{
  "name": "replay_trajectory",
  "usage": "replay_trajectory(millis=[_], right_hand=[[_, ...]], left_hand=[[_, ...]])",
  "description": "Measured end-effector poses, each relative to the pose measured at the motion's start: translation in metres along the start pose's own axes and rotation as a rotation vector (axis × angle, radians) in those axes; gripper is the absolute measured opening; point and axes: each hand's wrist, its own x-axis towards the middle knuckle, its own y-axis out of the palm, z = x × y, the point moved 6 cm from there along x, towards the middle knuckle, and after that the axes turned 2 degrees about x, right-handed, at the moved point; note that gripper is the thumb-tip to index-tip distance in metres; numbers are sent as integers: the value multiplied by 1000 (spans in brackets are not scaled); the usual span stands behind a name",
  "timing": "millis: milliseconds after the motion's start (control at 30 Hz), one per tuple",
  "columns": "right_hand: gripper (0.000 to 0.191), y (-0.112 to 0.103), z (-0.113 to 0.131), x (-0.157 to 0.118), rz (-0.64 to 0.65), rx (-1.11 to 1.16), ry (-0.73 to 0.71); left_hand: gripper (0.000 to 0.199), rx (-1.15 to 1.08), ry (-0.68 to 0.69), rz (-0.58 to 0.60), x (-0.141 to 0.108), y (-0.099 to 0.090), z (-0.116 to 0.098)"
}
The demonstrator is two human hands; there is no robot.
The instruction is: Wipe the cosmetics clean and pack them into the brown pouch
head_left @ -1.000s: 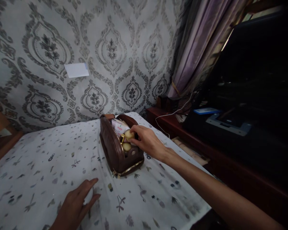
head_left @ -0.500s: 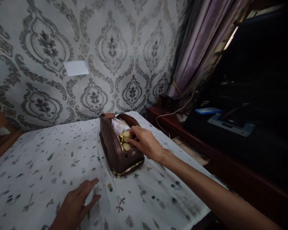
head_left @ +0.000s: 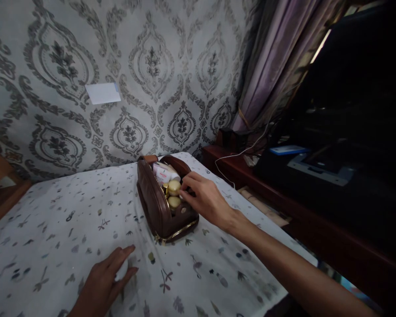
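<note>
A brown leather toiletry bag (head_left: 158,215) lies unzipped on the bed. Two round jars with gold-coloured lids (head_left: 174,187) sit in its near end, beside a small gold cap (head_left: 165,188). Behind them is a white tube (head_left: 165,173) with pink print. My right hand (head_left: 206,198) is over the bag's right rim, fingers bent and tips together beside the jars; a pale spot shows at the fingertips, too small to name. My left hand (head_left: 102,279) rests low on the sheet, closed around a small white rounded object (head_left: 121,270), mostly hidden by the fingers.
A white patterned sheet (head_left: 69,237) covers the bed against the papered wall. To the right stands a dark red wooden ledge (head_left: 214,156) with a white cable (head_left: 237,155) and a blue-edged flat object (head_left: 288,150). A wooden piece (head_left: 3,198) is at far left.
My right hand has drawn back slightly to the right, so the farther gold-lidded jar and the tube show more fully. My left hand has stayed nearly still.
</note>
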Motion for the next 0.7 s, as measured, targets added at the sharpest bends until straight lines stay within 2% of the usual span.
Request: replay_trajectory(millis=[67,133,233,300,367,467,567,700], right_hand=[[11,-7,10,-12,-124,60,-75],[15,-6,25,-28,-191,146,-193],[21,18,46,-57,-115,224,-401],[26,40,51,-73,-43,204,-463],[26,61,44,-84,24,208,-427],[13,81,23,-90,95,283,-256],[19,88,8,-92,92,399,-119],[23,92,1,-91,112,506,19]], left_hand=[[42,5,-65,-5,-1,1,2],[41,4,-128,-13,-1,2,3],[37,-54,-175,-30,3,-3,3],[35,-107,-207,-29,8,-7,3],[33,-142,-232,-23,13,-11,2],[32,-153,-259,0,18,-13,0],[36,-142,-340,27,17,-10,1],[44,-136,-415,14,14,-9,3]])
